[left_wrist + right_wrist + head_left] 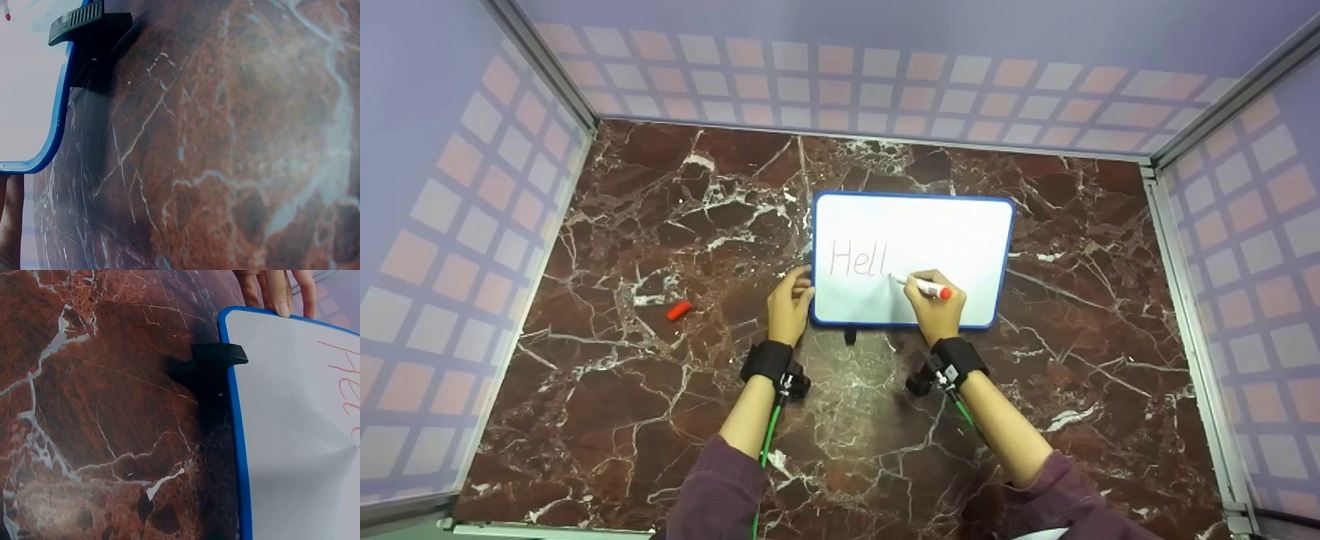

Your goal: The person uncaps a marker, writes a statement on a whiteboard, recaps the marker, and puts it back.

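Observation:
A white whiteboard [952, 232] with a blue rim lies on the marbled table, with "Hell" [859, 259] written on it in thin red letters. My right hand [936, 307] grips a white marker [917, 283] with a red end, its tip on the board just below the last letter. At the board's left edge, my left hand [790, 307] holds the rim; in the right wrist view its thumb [279, 298] lies over the rim, with the other fingertips hidden behind it. A black clip [216, 354] sits on the board's near edge.
A red marker cap [679, 310] lies on the table [660, 420] to the left of the board. Checkered panels [847, 82] wall in the back and both sides. Each wrist wears a black strap, and a green cable [769, 439] runs along the left forearm.

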A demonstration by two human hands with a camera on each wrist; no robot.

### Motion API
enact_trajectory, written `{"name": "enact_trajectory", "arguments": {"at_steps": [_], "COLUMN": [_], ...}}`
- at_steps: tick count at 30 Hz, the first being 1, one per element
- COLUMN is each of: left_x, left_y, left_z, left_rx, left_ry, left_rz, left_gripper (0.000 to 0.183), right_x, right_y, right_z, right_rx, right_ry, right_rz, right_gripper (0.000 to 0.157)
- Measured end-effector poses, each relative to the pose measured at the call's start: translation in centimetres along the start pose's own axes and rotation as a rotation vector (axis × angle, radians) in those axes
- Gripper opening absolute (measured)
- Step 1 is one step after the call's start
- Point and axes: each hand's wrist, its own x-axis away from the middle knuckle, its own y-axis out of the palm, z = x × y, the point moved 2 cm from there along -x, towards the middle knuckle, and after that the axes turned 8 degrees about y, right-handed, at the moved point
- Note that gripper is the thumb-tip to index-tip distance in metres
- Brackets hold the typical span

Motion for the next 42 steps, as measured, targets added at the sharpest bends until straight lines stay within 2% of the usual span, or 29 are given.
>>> {"name": "enact_trajectory", "arguments": {"at_steps": [10, 28, 42], "left_x": [-0.15, -0.15, -0.20], "left_y": [0.07, 0.06, 0.09], "left_z": [-0.10, -0.05, -0.01], "left_rx": [0.001, 0.012, 0.005], "left_ry": [-0.001, -0.011, -0.024], "left_rz": [0.007, 0.001, 0.005], "left_gripper": [0.033, 0.034, 0.034], "right_x": [-0.11, -0.75, -0.28], "right_y": [0.13, -0.14, -0.46], "right_z": [-0.10, 0.28, 0.39], "right_rx": [-0.005, -0.099, -0.035], "right_ry": [-0.011, 0.057, 0.061], "right_rz": [-0.008, -0.017, 0.028], "right_gripper": [0.005, 0.009, 0.007]}}
